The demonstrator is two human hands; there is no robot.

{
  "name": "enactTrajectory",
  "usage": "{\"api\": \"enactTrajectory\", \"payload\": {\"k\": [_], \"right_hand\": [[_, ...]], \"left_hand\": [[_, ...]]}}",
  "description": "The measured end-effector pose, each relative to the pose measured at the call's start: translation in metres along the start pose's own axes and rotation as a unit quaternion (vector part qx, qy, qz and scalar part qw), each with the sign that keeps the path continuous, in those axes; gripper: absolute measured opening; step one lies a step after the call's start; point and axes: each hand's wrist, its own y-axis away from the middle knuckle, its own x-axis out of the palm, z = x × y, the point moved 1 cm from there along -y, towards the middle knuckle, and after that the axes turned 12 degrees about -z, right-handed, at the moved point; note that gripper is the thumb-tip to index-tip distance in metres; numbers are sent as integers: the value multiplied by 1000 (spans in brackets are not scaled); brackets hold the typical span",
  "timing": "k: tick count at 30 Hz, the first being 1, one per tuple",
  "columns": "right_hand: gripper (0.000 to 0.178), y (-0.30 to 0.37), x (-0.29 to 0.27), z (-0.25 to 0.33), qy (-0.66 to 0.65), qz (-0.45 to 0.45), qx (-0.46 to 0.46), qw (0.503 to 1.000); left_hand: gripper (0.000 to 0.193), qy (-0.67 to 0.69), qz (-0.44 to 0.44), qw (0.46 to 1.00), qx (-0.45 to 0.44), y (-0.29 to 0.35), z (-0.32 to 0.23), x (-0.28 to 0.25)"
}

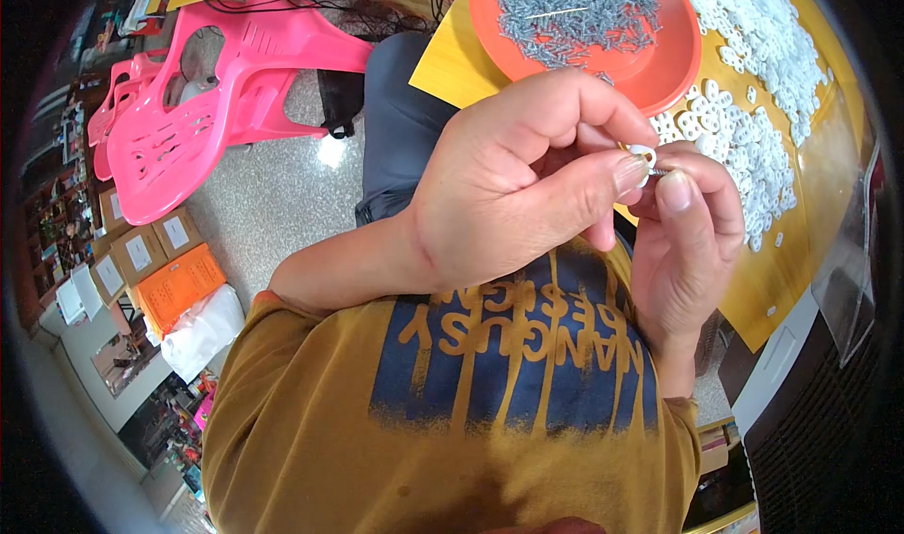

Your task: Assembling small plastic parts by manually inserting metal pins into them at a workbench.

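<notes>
In front of my chest, my left hand (527,176) pinches a small white plastic clip (644,152) between thumb and forefinger. My right hand (687,228) is closed close beside it, thumb and finger gripping a small grey screw (661,172). The screw's end meets the white clip; how deep it sits in it is hidden by my fingertips. Beyond my hands, an orange-red round tray (673,58) holds a heap of grey screws (579,11). A large spread of white plastic clips (753,157) lies to the right of the tray.
The yellow table (800,242) carries the tray and clips. A clear plastic sheet (847,261) hangs at the right. Pink plastic chairs (184,110) stand on the left floor, with cardboard boxes (141,249), an orange package (179,287) and a white bag (202,331) nearby.
</notes>
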Motion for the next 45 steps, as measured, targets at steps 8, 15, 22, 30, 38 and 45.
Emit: {"api": "enactTrajectory", "payload": {"k": [8,15,22,30,38,45], "right_hand": [[9,-1,-4,-3,93,16,-113,989],[8,1,0,-1,32,-6,-41,999],[9,0,-3,-3,57,6,-69,996],[10,0,-2,-3,136,34,-163,977],[9,-1,-3,-6,128,47,-187,973],[9,-1,-2,-7,124,36,-181,975]], "left_hand": [[18,6,-2,1000,-6,0,1,0],[18,7,-5,1000,0,0,3,0],[18,10,-5,1000,-7,0,4,0],[19,-37,17,997,61,2,6,-3],[21,-52,20,994,92,4,9,-3],[22,-47,24,995,90,6,8,-3]]}}
